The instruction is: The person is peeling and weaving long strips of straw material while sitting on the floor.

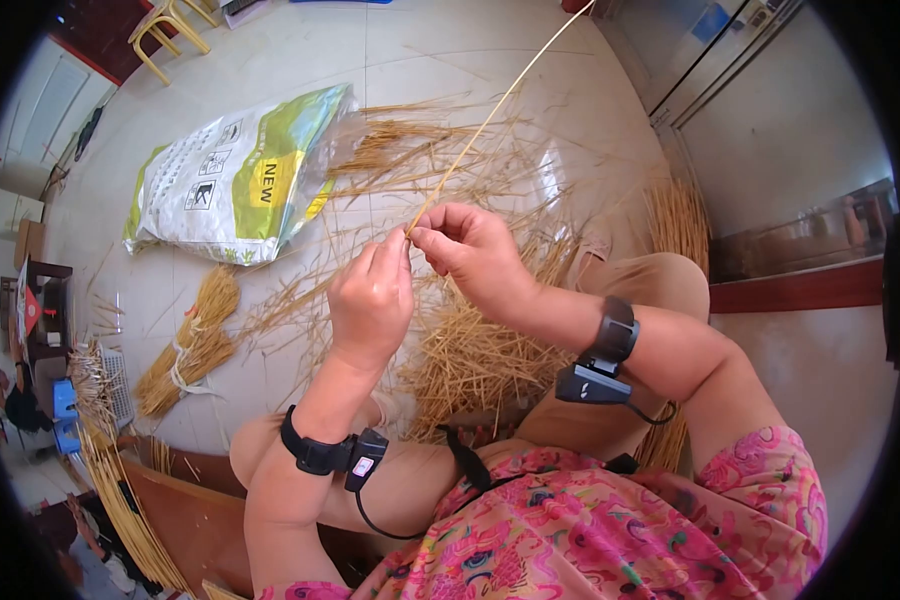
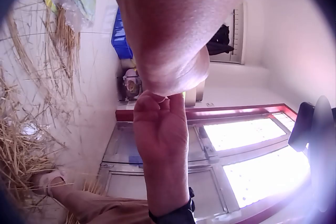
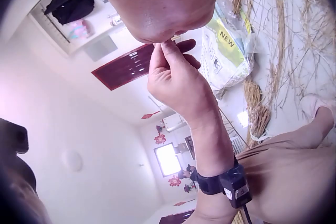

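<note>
A long pale straw (image 1: 490,115) rises from the fingertips of both hands toward the top right of the head view. The left hand (image 1: 372,300) pinches its lower end, fingers curled. Right beside it, the right hand (image 1: 478,258) pinches the same end between thumb and forefinger. The fingertips of the two hands meet, and the very end of the straw is hidden there. The left wrist view shows the right hand (image 2: 161,129) from the palm side; the right wrist view shows the left hand (image 3: 181,85), fingertips against the other hand.
Loose straw (image 1: 480,370) is heaped on the floor between the legs. A tied straw bundle (image 1: 190,340) lies left, below a white and green bag (image 1: 235,175) with stalks at its opening. More straw (image 1: 678,225) stands by the cabinet (image 1: 790,130). A wooden board (image 1: 190,510) is lower left.
</note>
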`<state>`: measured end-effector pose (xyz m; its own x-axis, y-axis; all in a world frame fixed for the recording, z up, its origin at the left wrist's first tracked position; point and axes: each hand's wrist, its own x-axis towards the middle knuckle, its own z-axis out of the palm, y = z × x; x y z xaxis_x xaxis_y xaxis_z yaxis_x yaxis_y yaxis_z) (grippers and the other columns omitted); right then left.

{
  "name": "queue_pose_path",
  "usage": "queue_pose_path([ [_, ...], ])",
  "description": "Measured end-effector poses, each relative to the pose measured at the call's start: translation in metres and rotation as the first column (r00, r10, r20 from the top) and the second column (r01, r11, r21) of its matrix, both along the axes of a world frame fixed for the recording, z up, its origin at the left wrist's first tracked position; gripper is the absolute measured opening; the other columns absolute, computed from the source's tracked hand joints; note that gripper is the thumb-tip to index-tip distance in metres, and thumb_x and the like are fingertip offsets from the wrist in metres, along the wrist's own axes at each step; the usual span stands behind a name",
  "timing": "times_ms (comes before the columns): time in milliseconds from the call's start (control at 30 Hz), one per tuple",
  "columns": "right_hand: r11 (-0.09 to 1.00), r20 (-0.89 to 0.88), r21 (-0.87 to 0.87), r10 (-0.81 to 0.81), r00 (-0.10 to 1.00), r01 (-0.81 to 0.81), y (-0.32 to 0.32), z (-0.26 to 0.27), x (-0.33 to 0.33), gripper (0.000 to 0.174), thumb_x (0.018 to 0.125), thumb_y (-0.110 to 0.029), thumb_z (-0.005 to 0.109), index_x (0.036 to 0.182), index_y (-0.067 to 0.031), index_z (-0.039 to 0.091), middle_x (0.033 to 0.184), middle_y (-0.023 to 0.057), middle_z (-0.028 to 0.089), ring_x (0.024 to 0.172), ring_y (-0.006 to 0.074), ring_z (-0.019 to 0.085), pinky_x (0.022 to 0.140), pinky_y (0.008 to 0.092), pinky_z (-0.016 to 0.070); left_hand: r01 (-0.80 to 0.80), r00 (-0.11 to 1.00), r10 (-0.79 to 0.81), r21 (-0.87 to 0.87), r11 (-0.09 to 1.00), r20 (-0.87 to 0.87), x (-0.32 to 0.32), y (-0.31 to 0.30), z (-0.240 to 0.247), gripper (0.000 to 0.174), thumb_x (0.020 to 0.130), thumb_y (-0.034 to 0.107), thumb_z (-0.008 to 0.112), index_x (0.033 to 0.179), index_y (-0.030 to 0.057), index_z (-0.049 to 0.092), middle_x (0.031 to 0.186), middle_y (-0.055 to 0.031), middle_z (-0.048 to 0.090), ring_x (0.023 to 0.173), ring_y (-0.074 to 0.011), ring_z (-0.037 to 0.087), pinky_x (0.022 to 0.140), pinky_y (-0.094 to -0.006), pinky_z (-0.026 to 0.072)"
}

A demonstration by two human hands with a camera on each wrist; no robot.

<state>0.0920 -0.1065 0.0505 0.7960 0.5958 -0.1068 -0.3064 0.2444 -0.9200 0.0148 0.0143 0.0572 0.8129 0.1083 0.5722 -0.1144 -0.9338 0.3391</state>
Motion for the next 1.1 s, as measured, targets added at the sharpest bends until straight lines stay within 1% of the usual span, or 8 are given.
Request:
queue_pose_path([
  [167, 0.999, 0.041, -0.029, -0.027, 0.999, 0.028, 0.0, 0.002, 0.0, 0.005, 0.08, -0.005, 0.06, 0.079, 0.0008, 0.059, 0.07, -0.0013, 0.057, 0.063, 0.0046, 0.049, 0.056, 0.0205, 0.0416, 0.013, 1.0, -0.013, 0.006, 1.0, -0.025, -0.001, -0.003, -0.001, 0.024, 0.078, 0.003, 0.06, 0.102, 0.0027, 0.06, 0.076, -0.0104, 0.061, 0.063, -0.0265, 0.06, 0.055, -0.035, 0.0484],
  [367, 0.997, 0.087, -0.048, -0.06, 0.994, 0.065, 0.0, -0.007, 0.001, 0.005, 0.078, -0.003, 0.06, 0.08, 0.0008, 0.059, 0.07, -0.0007, 0.057, 0.064, 0.0047, 0.05, 0.057, 0.0203, 0.0421, 0.032, 0.999, -0.032, -0.062, 0.998, 0.001, 0.0, -0.006, -0.003, 0.024, 0.078, 0.002, 0.06, 0.102, 0.002, 0.06, 0.077, -0.0118, 0.062, 0.066, -0.0286, 0.061, 0.056, -0.0363, 0.0488],
  [467, 0.999, 0.046, 0.004, -0.044, 0.998, 0.044, -0.002, -0.005, 0.001, 0.005, 0.079, -0.003, 0.06, 0.082, 0.0006, 0.059, 0.072, -0.0008, 0.057, 0.065, 0.0045, 0.05, 0.057, 0.0198, 0.042, 0.038, 0.999, -0.038, -0.116, 0.993, -0.005, 0.0, -0.006, -0.003, 0.021, 0.08, 0.004, 0.059, 0.101, 0.0017, 0.06, 0.076, -0.0129, 0.062, 0.066, -0.0296, 0.061, 0.056, -0.0372, 0.0488],
  [567, 0.998, -0.013, 0.053, -0.039, 0.999, 0.04, -0.001, 0.0, 0.0, 0.005, 0.082, -0.004, 0.061, 0.084, 0.0004, 0.059, 0.073, -0.001, 0.057, 0.066, 0.0043, 0.05, 0.057, 0.0193, 0.0424, -0.001, 0.998, -0.011, -0.164, 0.987, -0.069, 0.0, -0.005, -0.001, 0.018, 0.082, 0.006, 0.058, 0.1, 0.0014, 0.059, 0.076, -0.0139, 0.062, 0.066, -0.0302, 0.061, 0.056, -0.0379, 0.0486],
  [667, 0.999, -0.011, 0.033, -0.005, 1.0, 0.005, -0.001, -0.001, 0.001, 0.006, 0.083, -0.005, 0.06, 0.084, 0.0007, 0.06, 0.075, -0.0009, 0.058, 0.067, 0.0045, 0.052, 0.058, 0.0194, 0.0434, 0.008, 0.999, -0.017, -0.189, 0.982, -0.046, 0.001, -0.003, -0.002, 0.016, 0.084, 0.007, 0.057, 0.099, 0.0012, 0.059, 0.077, -0.015, 0.062, 0.066, -0.0308, 0.061, 0.056, -0.0385, 0.0486],
  [767, 0.999, 0.012, 0.023, -0.026, 1.0, 0.026, -0.001, 0.001, 0.0, 0.006, 0.082, -0.005, 0.061, 0.084, 0.0008, 0.059, 0.075, -0.0006, 0.058, 0.067, 0.0048, 0.052, 0.059, 0.0195, 0.0442, 0.0, 0.998, -0.013, -0.198, 0.98, -0.066, 0.0, -0.004, -0.003, 0.016, 0.084, 0.007, 0.057, 0.098, 0.0009, 0.058, 0.077, -0.0154, 0.063, 0.066, -0.0312, 0.061, 0.056, -0.0388, 0.0487],
  [867, 0.999, 0.04, -0.024, -0.026, 0.999, 0.027, -0.002, 0.001, 0.001, 0.006, 0.081, -0.004, 0.061, 0.084, 0.0007, 0.059, 0.075, -0.0001, 0.058, 0.067, 0.0052, 0.053, 0.06, 0.0198, 0.0446, 0.013, 0.997, -0.025, -0.17, 0.985, -0.069, 0.0, -0.004, -0.005, 0.015, 0.083, 0.007, 0.057, 0.097, 0.0009, 0.058, 0.077, -0.0156, 0.063, 0.066, -0.0314, 0.062, 0.056, -0.0388, 0.0492],
  [1100, 0.999, 0.036, 0.05, -0.014, 0.999, 0.012, -0.003, 0.004, 0.003, 0.006, 0.081, -0.003, 0.061, 0.083, 0.0014, 0.058, 0.077, 0.0014, 0.06, 0.069, 0.0067, 0.055, 0.063, 0.021, 0.0468, 0.029, 0.997, -0.044, -0.231, 0.973, -0.063, 0.001, -0.005, -0.003, 0.015, 0.084, 0.007, 0.056, 0.098, 0.0001, 0.058, 0.074, -0.0155, 0.063, 0.064, -0.0309, 0.062, 0.055, -0.0383, 0.0493],
])
